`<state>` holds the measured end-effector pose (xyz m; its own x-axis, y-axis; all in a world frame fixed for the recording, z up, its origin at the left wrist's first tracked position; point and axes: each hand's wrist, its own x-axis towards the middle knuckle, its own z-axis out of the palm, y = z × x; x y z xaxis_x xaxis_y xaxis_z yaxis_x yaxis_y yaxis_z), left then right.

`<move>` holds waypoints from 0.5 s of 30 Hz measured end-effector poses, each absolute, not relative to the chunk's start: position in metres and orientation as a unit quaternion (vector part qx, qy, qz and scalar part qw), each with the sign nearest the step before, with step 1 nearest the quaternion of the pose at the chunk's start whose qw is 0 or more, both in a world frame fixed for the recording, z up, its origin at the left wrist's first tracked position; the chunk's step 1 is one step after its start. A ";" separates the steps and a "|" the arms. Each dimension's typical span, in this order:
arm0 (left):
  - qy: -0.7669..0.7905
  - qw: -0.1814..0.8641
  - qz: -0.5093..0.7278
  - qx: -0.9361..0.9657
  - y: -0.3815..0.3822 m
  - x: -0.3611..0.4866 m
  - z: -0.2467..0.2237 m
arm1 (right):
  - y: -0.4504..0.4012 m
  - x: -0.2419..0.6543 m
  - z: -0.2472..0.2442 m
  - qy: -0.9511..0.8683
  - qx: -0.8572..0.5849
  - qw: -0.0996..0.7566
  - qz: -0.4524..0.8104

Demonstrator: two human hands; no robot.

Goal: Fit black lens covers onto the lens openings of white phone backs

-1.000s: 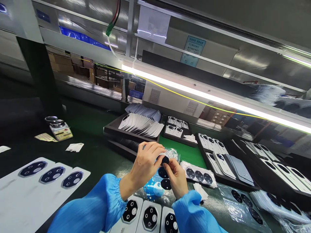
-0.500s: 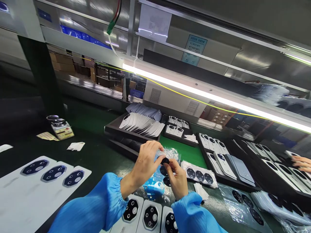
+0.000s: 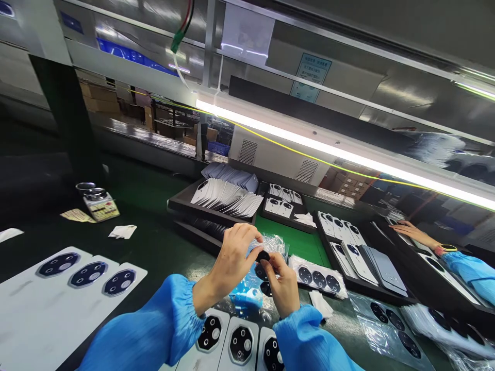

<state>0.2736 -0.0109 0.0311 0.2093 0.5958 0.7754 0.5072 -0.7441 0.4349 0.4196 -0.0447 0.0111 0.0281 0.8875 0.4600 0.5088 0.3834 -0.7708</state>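
Observation:
A small black disc [image 3: 263, 256] is held up between my two hands over the bench. My left hand [image 3: 229, 263] curves over it from the left, thumb and fingertips close to its edge. The thumb and fingers of my right hand [image 3: 282, 283] pinch the disc from the right. Beneath them lie clear plastic and a blue-and-white packet [image 3: 247, 299]. White panels with dark octagonal camera plates [image 3: 241, 344] lie nearest me, partly under my sleeves. Just right of my hands is a wrapped pack of black round plates [image 3: 319, 279].
Black trays [image 3: 185, 202] of white panels stand behind and to the right. A co-worker's hand [image 3: 415, 234] reaches over the far-right tray. Larger white panels [image 3: 50, 309] lie left, near metal-lidded jars [image 3: 95, 194].
The co-worker's hand and blue sleeve have come further in from the right, over the far-right tray. My hands have barely moved and keep the black disc between them.

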 end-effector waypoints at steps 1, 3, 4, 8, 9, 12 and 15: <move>0.356 0.045 0.516 0.778 -0.011 0.273 0.031 | -0.045 0.420 0.011 -0.670 -0.520 0.492 0.193; 0.359 0.050 0.510 0.780 -0.010 0.272 0.031 | -0.044 0.420 0.010 -0.670 -0.520 0.492 0.194; 0.360 0.053 0.506 0.782 -0.009 0.272 0.031 | -0.044 0.421 0.010 -0.670 -0.521 0.492 0.194; 0.367 0.065 0.487 0.790 -0.007 0.270 0.034 | -0.045 0.422 0.009 -0.670 -0.522 0.490 0.195; 0.369 0.067 0.482 0.792 -0.007 0.269 0.034 | -0.045 0.422 0.009 -0.670 -0.523 0.490 0.195; 0.371 0.060 0.473 0.797 -0.006 0.268 0.033 | -0.045 0.421 0.008 -0.668 -0.525 0.489 0.195; 0.374 0.039 0.473 0.797 -0.007 0.265 0.031 | -0.045 0.421 0.003 -0.667 -0.525 0.490 0.198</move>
